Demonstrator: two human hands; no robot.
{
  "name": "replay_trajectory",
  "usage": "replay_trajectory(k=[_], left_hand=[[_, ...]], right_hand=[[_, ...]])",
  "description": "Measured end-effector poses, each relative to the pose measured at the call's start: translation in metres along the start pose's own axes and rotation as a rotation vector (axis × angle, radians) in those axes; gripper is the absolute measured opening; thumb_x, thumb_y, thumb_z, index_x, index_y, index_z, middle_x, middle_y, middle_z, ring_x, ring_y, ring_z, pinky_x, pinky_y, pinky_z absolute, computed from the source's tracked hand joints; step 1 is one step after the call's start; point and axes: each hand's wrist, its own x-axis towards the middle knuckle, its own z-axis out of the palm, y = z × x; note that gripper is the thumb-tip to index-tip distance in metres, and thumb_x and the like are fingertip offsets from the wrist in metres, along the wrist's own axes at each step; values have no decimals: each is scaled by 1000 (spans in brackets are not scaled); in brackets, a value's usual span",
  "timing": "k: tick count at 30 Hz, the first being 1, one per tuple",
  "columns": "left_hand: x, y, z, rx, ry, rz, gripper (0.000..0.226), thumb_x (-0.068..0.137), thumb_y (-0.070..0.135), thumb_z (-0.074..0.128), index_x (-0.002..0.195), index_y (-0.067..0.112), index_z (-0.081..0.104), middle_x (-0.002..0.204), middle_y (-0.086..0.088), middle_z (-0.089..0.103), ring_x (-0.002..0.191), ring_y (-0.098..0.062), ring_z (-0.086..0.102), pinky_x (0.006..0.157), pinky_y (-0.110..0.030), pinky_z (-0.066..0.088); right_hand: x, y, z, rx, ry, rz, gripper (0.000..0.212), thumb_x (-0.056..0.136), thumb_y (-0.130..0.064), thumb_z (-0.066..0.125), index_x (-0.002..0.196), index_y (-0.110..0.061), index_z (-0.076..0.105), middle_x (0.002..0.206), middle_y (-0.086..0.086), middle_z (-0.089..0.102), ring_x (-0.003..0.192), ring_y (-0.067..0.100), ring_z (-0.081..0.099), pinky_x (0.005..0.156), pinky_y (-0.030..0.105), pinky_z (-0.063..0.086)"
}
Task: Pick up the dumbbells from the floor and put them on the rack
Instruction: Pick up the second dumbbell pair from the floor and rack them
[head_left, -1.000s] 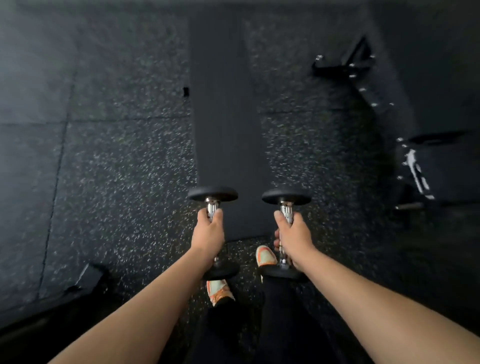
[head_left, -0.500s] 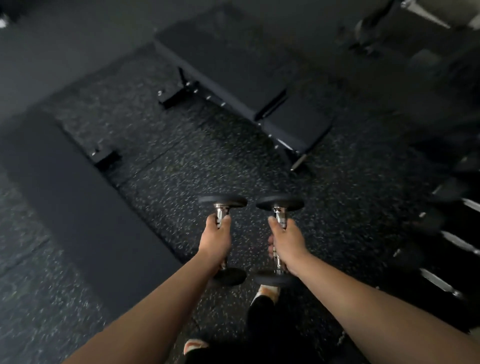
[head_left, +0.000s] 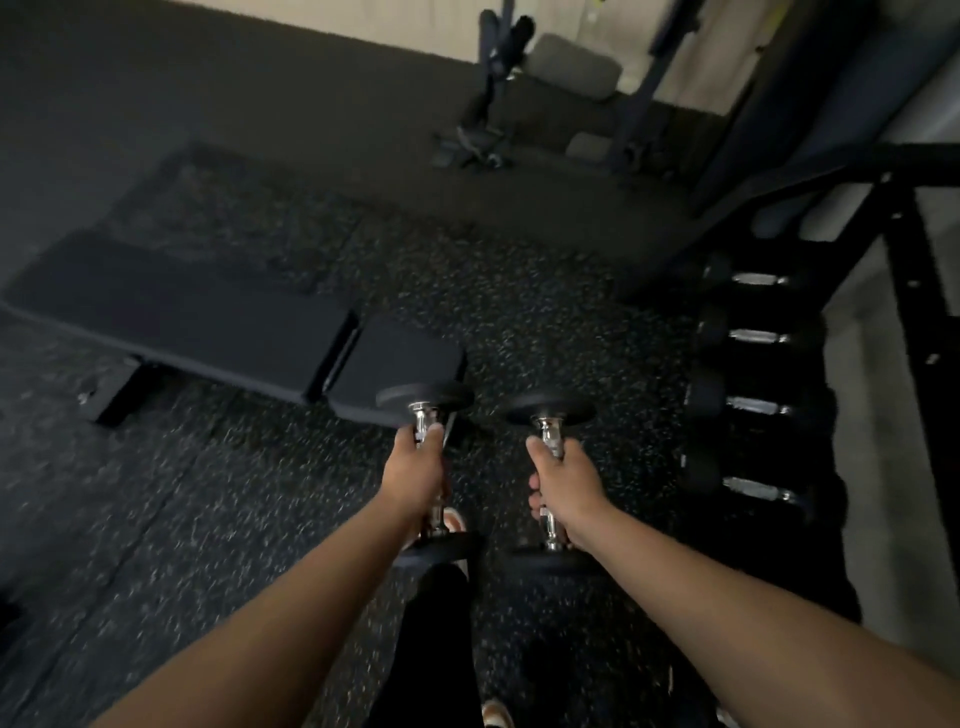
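While both dumbbells are already off the floor, the step in hand is the carry to the rack. The left dumbbell (head_left: 426, 467) hangs in the left hand (head_left: 415, 475), and the right dumbbell (head_left: 551, 480) hangs in the right hand (head_left: 566, 483). Each hand is closed tight around the middle of a handle, fingers wrapped fully, thumb on top. The two weights sit side by side in front of the person, near each other but apart, above the speckled floor (head_left: 234, 493).

To do this well, I judge the person should turn right, keep the wrists straight and the weights close to the body, and lower each handle into an open slot rather than drop it. Setting one down at a time would keep fingers clear of the neighbouring weights.

Each dumbbell has a short shiny metal handle with a round black disc at either end. The near discs are partly hidden by the forearms.

The rack (head_left: 883, 312) stands to the right, black and sloped, with a row of racked dumbbells (head_left: 753, 410) showing silver handles. Which slot is free is too dark to tell. A padded black bench (head_left: 208, 317) lies to the left, just beyond the left dumbbell. A dark trouser leg (head_left: 436, 639) shows below.
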Motion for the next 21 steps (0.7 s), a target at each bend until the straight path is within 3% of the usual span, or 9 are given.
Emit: replay_trajectory(k=[2, 5, 8, 11, 14, 16, 18, 21], left_hand=[[38, 36, 24, 23, -73, 34, 44, 97, 50, 44, 130, 20, 47, 102, -10, 64, 82, -24, 61, 67, -36, 51], [90, 91, 62, 94, -179, 63, 39, 98, 50, 43, 125, 22, 48, 106, -10, 64, 88, -26, 62, 80, -46, 56], [125, 144, 99, 186, -236, 99, 36, 98, 50, 43, 120, 22, 48, 100, -7, 63, 89, -25, 61, 87, -47, 53], [158, 192, 140, 238, -319, 109, 46, 90, 57, 45, 122, 25, 49, 105, -11, 66, 96, -32, 64, 93, -56, 52], [202, 242, 196, 304, -387, 138, 59, 79, 65, 44, 123, 27, 51, 110, -13, 66, 104, -37, 64, 95, -57, 51], [223, 276, 236, 313, -416, 147, 55, 81, 64, 46, 121, 26, 51, 103, -12, 65, 94, -34, 64, 89, -54, 55], [240, 309, 275, 293, -443, 173, 40, 94, 52, 46, 119, 22, 50, 93, -11, 62, 79, -26, 60, 73, -46, 56], [264, 354, 337, 349, -434, 215, 31, 100, 43, 45, 118, 18, 49, 96, -11, 63, 80, -26, 61, 73, -45, 56]], right_hand=[[35, -27, -15, 46, 48, 4, 27, 98, -39, 55, 101, -12, 50, 71, 10, 54, 44, 18, 49, 43, 30, 44], [81, -70, -39, 115, 132, 12, 29, 98, -38, 55, 105, -10, 51, 70, 9, 52, 44, 17, 47, 42, 29, 42], [118, -109, -67, 154, 190, 5, 24, 98, -38, 55, 102, -15, 52, 70, 8, 52, 45, 17, 47, 44, 30, 43], [153, -145, -97, 226, 257, 9, 24, 98, -39, 55, 103, -16, 52, 70, 7, 53, 45, 16, 49, 43, 28, 43], [200, -178, -137, 300, 343, 15, 26, 97, -39, 56, 105, -14, 53, 72, 9, 55, 46, 17, 51, 42, 28, 45], [235, -196, -164, 338, 384, 18, 24, 97, -38, 57, 101, -14, 53, 72, 9, 56, 47, 17, 51, 43, 29, 45], [270, -211, -193, 363, 398, 9, 24, 97, -38, 57, 100, -14, 52, 72, 9, 55, 47, 18, 51, 44, 29, 45], [322, -236, -239, 424, 416, 11, 24, 97, -37, 57, 97, -14, 51, 70, 9, 54, 45, 18, 49, 43, 28, 42]])
